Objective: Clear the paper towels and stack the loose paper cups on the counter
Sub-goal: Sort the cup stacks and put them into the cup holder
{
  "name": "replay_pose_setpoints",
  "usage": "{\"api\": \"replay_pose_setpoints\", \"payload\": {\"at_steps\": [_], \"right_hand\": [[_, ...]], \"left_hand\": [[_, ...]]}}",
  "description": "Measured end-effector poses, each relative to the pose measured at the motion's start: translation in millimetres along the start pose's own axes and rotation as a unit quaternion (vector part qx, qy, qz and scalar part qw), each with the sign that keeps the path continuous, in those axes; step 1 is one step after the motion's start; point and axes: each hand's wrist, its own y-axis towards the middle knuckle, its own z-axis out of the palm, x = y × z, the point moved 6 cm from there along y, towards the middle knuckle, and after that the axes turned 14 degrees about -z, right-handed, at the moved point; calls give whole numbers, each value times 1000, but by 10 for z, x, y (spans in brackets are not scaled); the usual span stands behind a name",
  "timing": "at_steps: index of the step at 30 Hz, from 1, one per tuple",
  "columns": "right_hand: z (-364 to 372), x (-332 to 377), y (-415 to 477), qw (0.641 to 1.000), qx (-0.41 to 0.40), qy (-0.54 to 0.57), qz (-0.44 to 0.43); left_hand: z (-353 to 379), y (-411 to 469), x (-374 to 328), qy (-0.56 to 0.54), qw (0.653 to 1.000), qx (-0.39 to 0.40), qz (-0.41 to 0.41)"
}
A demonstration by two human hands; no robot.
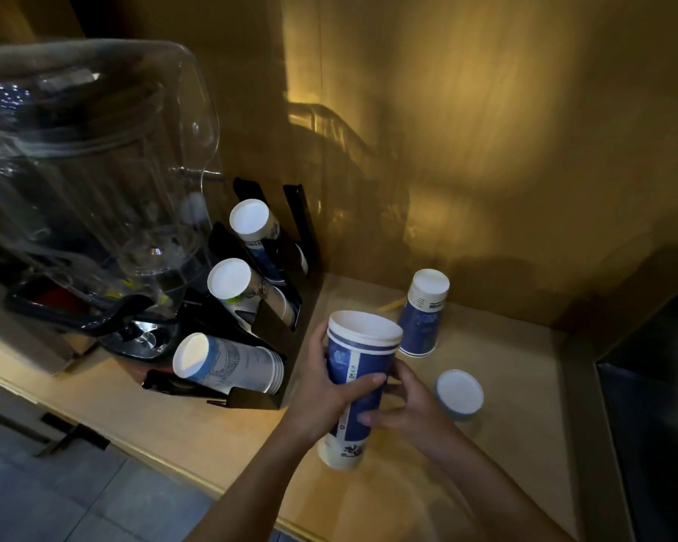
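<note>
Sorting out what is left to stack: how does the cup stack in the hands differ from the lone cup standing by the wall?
The held stack is several nested cups, gripped by the left hand and right hand; the lone cup is single and untouched. The held stack tilts above the counter; the lone cup stands on it upside down. The held stack is longer. Both are blue-and-white paper.

blue-and-white nested cup stack tilted off the counter, two loose cups (both inverted) beyond
</note>
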Motion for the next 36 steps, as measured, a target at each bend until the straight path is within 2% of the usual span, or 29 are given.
{"api": "replay_pose_setpoints", "payload": {"at_steps": [5, 7, 11, 14, 21, 26, 32, 36], "right_hand": [[-224, 457, -29, 989, -84, -5, -117], [-313, 633, -26, 981, -105, -44, -155], [-298, 820, 29, 975, -52, -119, -183], [-265, 902, 52, 957, -15, -189, -220], [-176, 958, 83, 978, 20, -68, -195], [-166, 1069, 77, 978, 53, 2, -203], [-571, 1053, 110, 977, -28, -14, -212], [-717, 1044, 112, 975, -41, -31, -218]], "left_hand": [[20, -81, -166, 85, 994, -51, 55], [35, -121, -195, 123, 989, -58, 64], [48, -164, -225, 160, 982, -69, 76], [36, -189, -305, 166, 980, -63, 94], [-22, -173, -389, 90, 993, 52, 53], [4, -146, -292, 11, 989, 139, -38], [6, -226, -37, -100, 958, 240, -122], [19, -259, 30, -86, 964, 226, -114]]}}
